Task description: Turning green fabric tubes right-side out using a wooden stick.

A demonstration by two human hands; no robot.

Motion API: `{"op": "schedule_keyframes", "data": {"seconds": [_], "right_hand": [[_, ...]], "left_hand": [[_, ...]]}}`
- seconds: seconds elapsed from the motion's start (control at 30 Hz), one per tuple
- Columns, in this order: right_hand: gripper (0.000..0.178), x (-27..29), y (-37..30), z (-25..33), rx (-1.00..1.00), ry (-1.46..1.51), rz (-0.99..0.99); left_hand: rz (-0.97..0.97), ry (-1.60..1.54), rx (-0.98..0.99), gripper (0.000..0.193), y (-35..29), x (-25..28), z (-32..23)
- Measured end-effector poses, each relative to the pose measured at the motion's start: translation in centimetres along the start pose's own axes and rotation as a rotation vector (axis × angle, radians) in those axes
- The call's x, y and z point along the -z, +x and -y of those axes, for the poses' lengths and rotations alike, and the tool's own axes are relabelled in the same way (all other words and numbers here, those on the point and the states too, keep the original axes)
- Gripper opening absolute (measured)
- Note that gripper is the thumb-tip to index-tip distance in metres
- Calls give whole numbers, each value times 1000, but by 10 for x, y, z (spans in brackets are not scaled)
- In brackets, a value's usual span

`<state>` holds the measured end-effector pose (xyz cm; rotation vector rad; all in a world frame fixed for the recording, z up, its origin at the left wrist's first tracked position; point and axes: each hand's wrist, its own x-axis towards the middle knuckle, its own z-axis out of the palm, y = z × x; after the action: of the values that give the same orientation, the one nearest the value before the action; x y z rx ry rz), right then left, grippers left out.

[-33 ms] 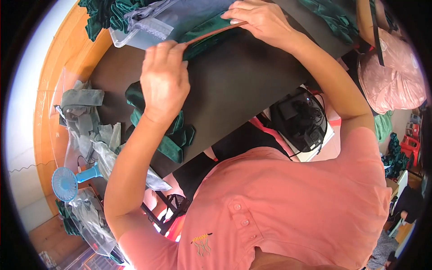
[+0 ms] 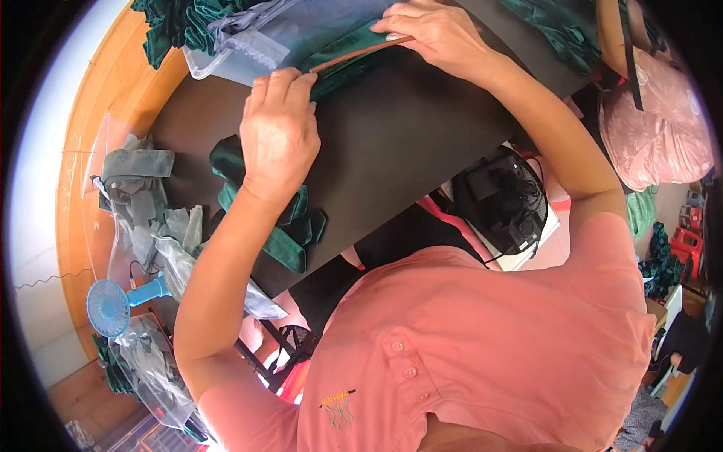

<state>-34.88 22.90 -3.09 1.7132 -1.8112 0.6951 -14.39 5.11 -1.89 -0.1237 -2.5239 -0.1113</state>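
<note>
A thin reddish-brown stick or strip [image 2: 361, 54], whose exact kind I cannot tell, spans the gap between my hands. Closed fingers of my left hand [image 2: 279, 124] grip its lower left end. At the upper right, my right hand [image 2: 437, 38] pinches the other end. Dark green velvet fabric [image 2: 343, 84] lies just under and behind the stick, beside a clear plastic bin [image 2: 218, 64]. Folded green velvet pieces [image 2: 290, 245] rest on the dark table near my left forearm, which partly covers them.
Grey-green fabric strips in clear plastic [image 2: 139, 188] and a small blue fan [image 2: 109, 307] are at the left. More green velvet [image 2: 553, 34] is at the far right of the dark table [image 2: 399, 143]. A black mesh basket [image 2: 501, 200] holds devices and cables. Another person's arm [image 2: 614, 38] shows at right.
My left hand has shifted slightly to the right along or with the stick. My right hand stays about where it was.
</note>
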Motion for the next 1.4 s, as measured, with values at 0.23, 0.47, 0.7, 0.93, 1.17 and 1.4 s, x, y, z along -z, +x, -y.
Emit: {"op": "schedule_keyframes", "data": {"seconds": [0.23, 0.47, 0.7, 0.93, 1.17, 1.4], "right_hand": [[15, -4, -13, 2, 5, 108, -7], [24, 11, -6, 18, -143, -9, 273], [34, 70, -17, 115, -596, 667, 81], [43, 36, -51, 217, -1013, 1729, 720], [48, 11, -74, 256, -1240, 2119, 475], [30, 15, -68, 255, -1083, 1626, 424]], "left_hand": [[94, -91, 50, 33, -13, -14, 23], [-20, -153, -3, 32, -16, -9, 28], [-1, -283, 788, 13, -85, 92, -16], [167, -299, 855, 18, -126, 76, -13], [-21, -836, 1047, 8, -135, 98, -21], [-198, -1176, 1164, 9, -153, 120, -17]]}}
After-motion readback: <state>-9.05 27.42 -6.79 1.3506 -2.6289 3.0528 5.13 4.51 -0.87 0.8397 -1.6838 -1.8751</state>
